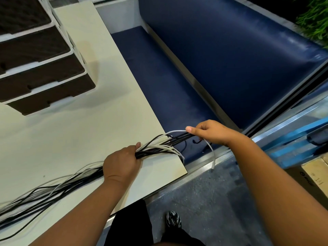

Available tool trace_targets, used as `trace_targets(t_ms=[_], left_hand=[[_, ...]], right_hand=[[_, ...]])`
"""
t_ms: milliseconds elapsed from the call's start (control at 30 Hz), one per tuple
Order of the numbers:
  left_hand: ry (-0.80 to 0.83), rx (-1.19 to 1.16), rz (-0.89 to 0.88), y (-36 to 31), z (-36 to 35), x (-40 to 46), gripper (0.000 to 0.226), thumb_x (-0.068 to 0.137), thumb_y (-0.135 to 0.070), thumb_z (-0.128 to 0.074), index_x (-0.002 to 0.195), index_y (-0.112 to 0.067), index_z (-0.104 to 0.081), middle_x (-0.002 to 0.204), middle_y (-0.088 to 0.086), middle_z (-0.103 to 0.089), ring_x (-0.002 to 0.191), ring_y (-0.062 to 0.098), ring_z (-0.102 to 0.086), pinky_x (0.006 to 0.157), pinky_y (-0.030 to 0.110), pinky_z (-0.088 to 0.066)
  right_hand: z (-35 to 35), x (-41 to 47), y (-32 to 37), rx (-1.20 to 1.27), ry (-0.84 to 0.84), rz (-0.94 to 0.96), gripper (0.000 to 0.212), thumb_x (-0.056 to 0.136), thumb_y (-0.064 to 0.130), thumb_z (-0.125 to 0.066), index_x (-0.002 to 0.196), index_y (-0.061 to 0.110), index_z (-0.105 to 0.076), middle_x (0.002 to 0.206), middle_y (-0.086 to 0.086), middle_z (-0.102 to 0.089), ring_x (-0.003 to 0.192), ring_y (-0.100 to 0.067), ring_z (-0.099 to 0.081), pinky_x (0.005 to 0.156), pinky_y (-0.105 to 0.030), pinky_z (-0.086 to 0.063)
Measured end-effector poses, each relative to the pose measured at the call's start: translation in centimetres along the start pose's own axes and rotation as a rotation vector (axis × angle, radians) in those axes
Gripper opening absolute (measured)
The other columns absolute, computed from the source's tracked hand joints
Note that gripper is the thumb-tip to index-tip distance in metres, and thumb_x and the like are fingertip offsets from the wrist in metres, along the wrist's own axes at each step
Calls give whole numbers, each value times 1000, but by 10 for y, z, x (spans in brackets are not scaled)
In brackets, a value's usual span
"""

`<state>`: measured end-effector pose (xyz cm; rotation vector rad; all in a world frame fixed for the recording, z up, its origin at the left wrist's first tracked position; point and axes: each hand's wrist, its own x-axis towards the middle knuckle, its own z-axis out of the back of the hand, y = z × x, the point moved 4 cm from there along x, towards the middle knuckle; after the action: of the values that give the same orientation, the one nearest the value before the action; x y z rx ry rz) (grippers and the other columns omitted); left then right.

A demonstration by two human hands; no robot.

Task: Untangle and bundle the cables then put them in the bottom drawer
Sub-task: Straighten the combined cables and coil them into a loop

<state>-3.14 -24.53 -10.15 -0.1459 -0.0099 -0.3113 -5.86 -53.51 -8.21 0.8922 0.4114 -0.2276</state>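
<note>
My left hand (122, 164) is fisted around the cables (53, 189) at the table (71, 132) corner, pinning the bunch so it can't slide. My right hand (213, 133) pinches the loose ends between thumb and fingers, out past the table edge over the blue bench (159, 86), keeping that stretch taut and parallel. One white cable (212, 153) droops below it. The rest trails left across the table. Drawer unit (40, 68) sits well apart, bottom drawer (51, 96) looks closed.

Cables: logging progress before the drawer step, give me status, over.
Left hand grip shut on cables at table corner. Right hand pinching their far ends, past the edge. Cables straightened, not bundled. Drawer unit shut, nothing blocking.
</note>
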Motion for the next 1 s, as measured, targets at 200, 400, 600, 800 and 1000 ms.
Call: trace_targets(t_ms=[200, 400, 600, 800, 1000], left_hand=[[21, 11, 7, -2, 2, 0, 40, 100, -41, -36, 116, -21, -66, 93, 6, -72, 86, 33, -65, 62, 30, -34], [-42, -20, -27, 0, 0, -1, 45, 94, -41, -34, 107, -19, -71, 82, 7, -72, 76, 34, -65, 59, 30, -36], [-61, -10, -31, 3, -2, 0, 37, 91, -37, -42, 101, -19, -73, 74, 6, -71, 68, 34, -65, 55, 28, -32], [-19, 30, -16, 0, 1, 1, 31, 96, -40, -45, 97, -21, -70, 77, 3, -71, 69, 30, -65, 53, 28, -32], [-113, 37, -63, 0, -1, 2, 41, 90, -43, -47, 62, -19, -64, 48, 1, -58, 39, 28, -53, 43, 21, -24]], right_hand=[[11, 1, -11, 76, 66, 44, 26, 76, 18, -80, 78, 16, -54, 69, -4, -60, 65, -15, -57, 68, -38, -50], [10, 8, -30, -368, -63, -83, 31, 87, 4, -59, 103, 30, -59, 116, 2, -53, 106, -24, -55, 81, -36, -48], [-23, -12, 27, -312, -172, 101, 68, 83, -1, -47, 144, 28, -40, 153, 7, -31, 140, -18, -30, 111, -38, -34], [-107, -20, 92, -467, -48, 429, 63, 81, 18, -55, 142, 22, -40, 137, 3, -45, 128, -19, -34, 112, -35, -26], [-123, 4, 101, -639, -327, 313, 13, 94, 13, -47, 106, 16, -51, 95, -4, -68, 86, -28, -61, 73, -33, -32]])
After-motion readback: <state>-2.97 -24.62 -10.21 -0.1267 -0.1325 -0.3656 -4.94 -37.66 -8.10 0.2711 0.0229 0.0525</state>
